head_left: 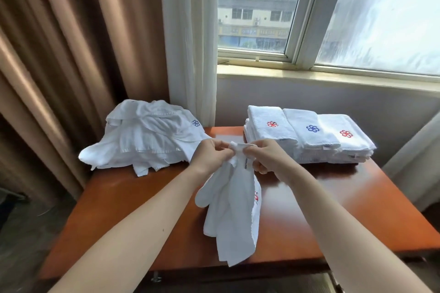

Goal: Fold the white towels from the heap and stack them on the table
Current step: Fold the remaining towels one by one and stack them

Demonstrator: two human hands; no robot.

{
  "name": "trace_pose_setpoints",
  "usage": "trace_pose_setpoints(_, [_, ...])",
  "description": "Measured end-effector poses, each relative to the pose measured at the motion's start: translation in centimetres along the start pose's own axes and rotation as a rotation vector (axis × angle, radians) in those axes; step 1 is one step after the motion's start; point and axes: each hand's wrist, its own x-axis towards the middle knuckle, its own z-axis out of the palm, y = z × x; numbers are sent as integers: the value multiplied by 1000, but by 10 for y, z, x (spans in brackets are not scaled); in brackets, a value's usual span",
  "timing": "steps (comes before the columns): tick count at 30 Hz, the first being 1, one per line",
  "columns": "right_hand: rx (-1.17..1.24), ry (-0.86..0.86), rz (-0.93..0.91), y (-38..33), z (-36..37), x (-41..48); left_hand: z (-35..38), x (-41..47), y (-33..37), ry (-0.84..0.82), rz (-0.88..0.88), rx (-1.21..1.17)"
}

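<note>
two hands meet above the middle of the tabletop (333,209), the left hand (210,156) and right hand (266,158) each pinching the top edge of one white towel (232,216). its long axis hangs straight down from the fingers toward the near edge, bunched. the heap (142,135) lies back-left, nearer the left hand; the folded stack (309,135) back-right. the towel's corners are hidden in its folds, and its red emblem is partly hidden.
</note>
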Motion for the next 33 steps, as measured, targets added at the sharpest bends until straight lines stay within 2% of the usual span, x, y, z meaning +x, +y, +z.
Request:
trace_pose_setpoints(6, [426,28,45,-1,14,-4,5,-4,0,-6,37,-32])
trace_pose_setpoints(8, [573,133,59,-2,16,-2,5,-5,3,4,30,-113])
trace_pose_setpoints(10, [638,281,28,-2,18,1,2,-4,7,107,-3,-259])
trace_pose_setpoints(12, [578,434,-55,-2,21,4,-6,-1,8,296,-12,-272])
trace_pose_setpoints(15, [371,611,-229,-1,27,1,-22,0,8,546,38,-129])
trace_pose_setpoints(19, [228,649,-450,1,43,-1,-42,-1,8,729,111,-2])
trace_pose_setpoints(23, [130,707,-530,-4,56,-1,-51,-5,6,803,237,-24])
trace_pose_setpoints(27, [-171,775,-601,-17,62,-6,-51,-10,5,749,446,76])
trace_pose_setpoints(30, [-128,750,-751,-24,68,-8,-49,-16,9,735,583,166])
trace_pose_setpoints(33, [-118,751,-798,-32,69,-16,-50,-24,20,789,691,189])
